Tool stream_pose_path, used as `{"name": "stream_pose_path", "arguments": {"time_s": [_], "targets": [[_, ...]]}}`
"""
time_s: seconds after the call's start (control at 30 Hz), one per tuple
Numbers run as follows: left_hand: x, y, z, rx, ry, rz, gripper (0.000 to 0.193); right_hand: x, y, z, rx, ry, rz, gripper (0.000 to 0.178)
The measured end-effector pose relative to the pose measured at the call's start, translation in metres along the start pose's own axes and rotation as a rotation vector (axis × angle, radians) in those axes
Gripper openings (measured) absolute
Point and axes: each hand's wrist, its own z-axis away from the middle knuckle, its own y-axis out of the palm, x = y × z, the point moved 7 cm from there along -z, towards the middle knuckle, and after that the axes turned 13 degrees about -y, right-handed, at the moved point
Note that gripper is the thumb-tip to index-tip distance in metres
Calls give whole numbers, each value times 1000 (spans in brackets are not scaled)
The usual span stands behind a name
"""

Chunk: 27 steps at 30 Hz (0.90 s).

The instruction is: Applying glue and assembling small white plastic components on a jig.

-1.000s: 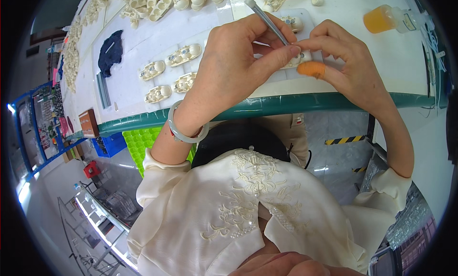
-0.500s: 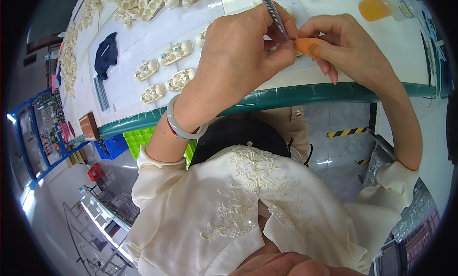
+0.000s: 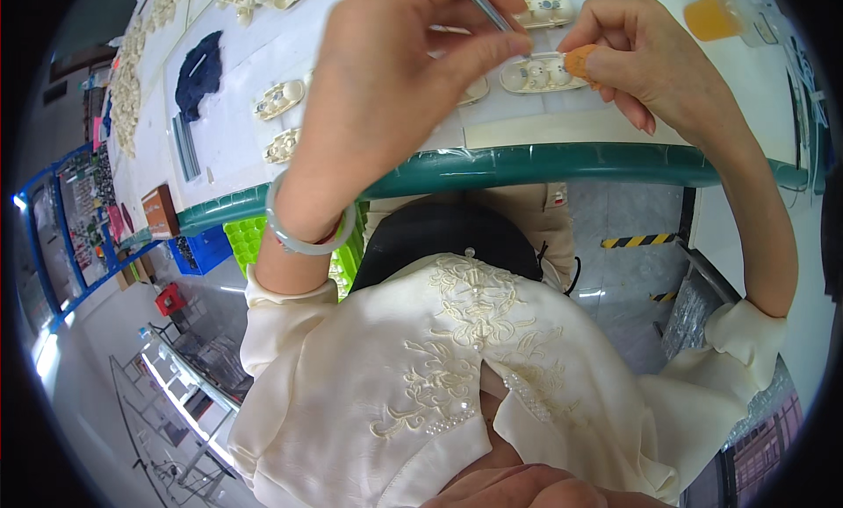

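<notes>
My left hand [image 3: 395,78], a pale bangle at its wrist, is closed round a slim silver rod-shaped tool [image 3: 481,3]; the tool's tip is hidden by the fingers. To its right, my right hand [image 3: 654,64] is closed in a pinch at a small crinkled orange piece [image 3: 580,62]. Whether that piece is worn on a finger or held cannot be made out. Between the hands lies an oblong cream plastic part [image 3: 536,74] with rounded domes, its right end next to the orange piece. A similar part [image 3: 546,12] lies just beyond.
More cream parts [image 3: 279,100] lie on the white table [image 3: 237,113], partly behind my left arm. A dark blue cloth [image 3: 198,76] and grey strips [image 3: 186,148] are at left. A bottle of amber liquid [image 3: 713,16] stands far right. Green padding [image 3: 492,167] edges the table.
My left hand has moved left and away from the right hand, taking the silver tool along. My right hand has shifted slightly right. The oblong part between them has come into view.
</notes>
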Motion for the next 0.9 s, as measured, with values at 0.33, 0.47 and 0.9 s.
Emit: {"name": "stream_pose_path", "arguments": {"time_s": [0.33, 0.47, 0.9], "targets": [[14, 17, 1, -24, 105, -178, 14, 9, 0, -1, 102, 426, -73, 24], [13, 20, 6, -94, 115, -202, 13, 15, -4, -1, 109, 378, -181, 25], [-5, -6, 12, -131, 161, -5, 12, 18, 15, -19, 295, 384, -175, 19]]}}
